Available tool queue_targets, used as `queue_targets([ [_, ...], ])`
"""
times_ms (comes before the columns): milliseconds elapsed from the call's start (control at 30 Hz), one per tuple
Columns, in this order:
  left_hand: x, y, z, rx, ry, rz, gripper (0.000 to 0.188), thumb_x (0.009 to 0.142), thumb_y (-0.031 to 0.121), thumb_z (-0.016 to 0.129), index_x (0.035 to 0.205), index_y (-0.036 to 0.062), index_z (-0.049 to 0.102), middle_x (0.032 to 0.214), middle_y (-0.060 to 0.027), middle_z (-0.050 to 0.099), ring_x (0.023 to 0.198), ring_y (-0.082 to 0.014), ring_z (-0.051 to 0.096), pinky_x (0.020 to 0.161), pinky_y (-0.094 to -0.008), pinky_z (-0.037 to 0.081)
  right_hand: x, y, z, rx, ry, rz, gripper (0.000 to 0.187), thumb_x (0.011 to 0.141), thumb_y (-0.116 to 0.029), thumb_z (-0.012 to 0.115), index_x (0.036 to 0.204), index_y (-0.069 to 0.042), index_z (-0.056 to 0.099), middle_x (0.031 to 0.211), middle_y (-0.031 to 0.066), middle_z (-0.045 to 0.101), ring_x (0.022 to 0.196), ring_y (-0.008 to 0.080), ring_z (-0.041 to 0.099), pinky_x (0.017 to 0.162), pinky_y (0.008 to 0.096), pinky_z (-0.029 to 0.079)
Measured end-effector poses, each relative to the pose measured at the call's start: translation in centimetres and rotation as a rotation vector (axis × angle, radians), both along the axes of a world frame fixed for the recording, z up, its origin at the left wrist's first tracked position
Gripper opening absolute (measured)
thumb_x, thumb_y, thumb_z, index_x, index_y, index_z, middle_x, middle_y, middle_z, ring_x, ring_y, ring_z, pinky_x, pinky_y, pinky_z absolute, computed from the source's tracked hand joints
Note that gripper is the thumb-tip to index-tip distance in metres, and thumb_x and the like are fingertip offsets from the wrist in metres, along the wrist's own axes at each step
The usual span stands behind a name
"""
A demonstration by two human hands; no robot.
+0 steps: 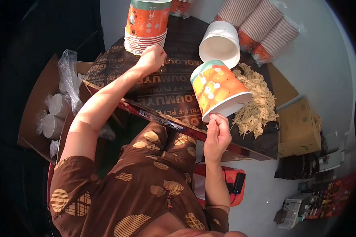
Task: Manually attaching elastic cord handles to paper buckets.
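Observation:
A paper bucket (219, 87), orange with a teal band and white drawings, is tilted over the right part of the table with its white rim toward me. My right hand (218, 136) pinches the bucket at that rim, thumb and fingers pressed together. My left hand (154, 58) is closed in a fist just in front of a nested stack of the same paper buckets (147, 25); whatever lies in its fingers is hidden. A white paper bucket (219, 43) lies on its side behind the tilted one, its pale inside showing. Beside them is a heap of beige cords (257, 102).
The dark printed plywood table (162, 93) has a rough front edge. Wrapped bucket stacks (261, 27) lean at the back right. A cardboard box (300, 128) stands to the right. Left is an open carton (39, 98) with bagged white cups. A phone (239, 183) lies on a red stool.

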State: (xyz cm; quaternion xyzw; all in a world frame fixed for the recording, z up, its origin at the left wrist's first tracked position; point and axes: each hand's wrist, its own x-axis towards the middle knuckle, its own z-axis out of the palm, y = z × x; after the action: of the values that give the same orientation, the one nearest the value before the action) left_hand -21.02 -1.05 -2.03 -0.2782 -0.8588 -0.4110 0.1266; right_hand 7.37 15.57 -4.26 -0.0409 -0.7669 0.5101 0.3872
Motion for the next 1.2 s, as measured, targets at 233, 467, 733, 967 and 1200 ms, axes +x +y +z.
queue_targets([
  [233, 2.0, 1.3, 2.9, 0.011, 0.120, -0.020, 0.031, 0.083, 0.024, 0.073, 0.072, -0.0036, 0.063, 0.064, -0.0152, 0.059, 0.068, -0.0289, 0.063, 0.066, -0.0388, 0.050, 1.4, 4.2, 0.0, -0.004, 0.052, -0.212, 0.012, 0.093, 0.002, 0.055, 0.103, 0.005, 0.062, 0.101, 0.0071, 0.060, 0.088, 0.0111, 0.053, 0.075, 0.0234, 0.045],
  [467, 10.6, 4.8, 8.0, 0.125, 0.560, -0.205, 0.046, 0.085, 0.036, 0.072, 0.099, -0.0060, 0.063, 0.114, -0.0196, 0.057, 0.084, -0.0331, 0.067, 0.074, -0.0401, 0.056, -0.4, 10.1, -1.3, 0.096, -0.157, -0.497, 0.029, 0.091, -0.010, 0.060, 0.115, 0.007, 0.059, 0.100, 0.0200, 0.069, 0.089, 0.0261, 0.066, 0.077, 0.0364, 0.050],
  [733, 14.8, 7.3, 8.2, -0.276, 0.585, -0.396, 0.058, 0.084, 0.047, 0.068, 0.087, -0.0109, 0.058, 0.102, -0.0282, 0.053, 0.063, -0.0336, 0.066, 0.053, -0.0399, 0.055, -0.3, 8.2, 0.5, 0.265, -0.365, -0.390, 0.018, 0.092, -0.012, 0.058, 0.091, 0.004, 0.066, 0.065, 0.0145, 0.062, 0.058, 0.0247, 0.059, 0.060, 0.0376, 0.046],
  [967, 14.1, 4.9, 5.0, -0.291, 0.256, -0.248, 0.032, 0.081, 0.019, 0.059, 0.063, -0.0064, 0.064, 0.064, -0.0222, 0.063, 0.061, -0.0403, 0.065, 0.060, -0.0443, 0.056, 2.0, 4.3, 0.7, 0.039, -0.214, -0.228, 0.021, 0.098, -0.012, 0.054, 0.096, 0.005, 0.065, 0.064, 0.0076, 0.062, 0.061, 0.0126, 0.060, 0.059, 0.0288, 0.047],
  [1200, 13.3, 4.7, 4.6, -0.206, 0.089, -0.209, 0.053, 0.078, 0.039, 0.069, 0.105, -0.0054, 0.062, 0.075, -0.0217, 0.068, 0.075, -0.0407, 0.068, 0.075, -0.0451, 0.055, 2.7, 2.5, 0.5, 0.160, -0.154, -0.136, 0.014, 0.097, -0.005, 0.054, 0.097, 0.004, 0.065, 0.067, 0.0093, 0.062, 0.060, 0.0144, 0.061, 0.058, 0.0285, 0.048],
])
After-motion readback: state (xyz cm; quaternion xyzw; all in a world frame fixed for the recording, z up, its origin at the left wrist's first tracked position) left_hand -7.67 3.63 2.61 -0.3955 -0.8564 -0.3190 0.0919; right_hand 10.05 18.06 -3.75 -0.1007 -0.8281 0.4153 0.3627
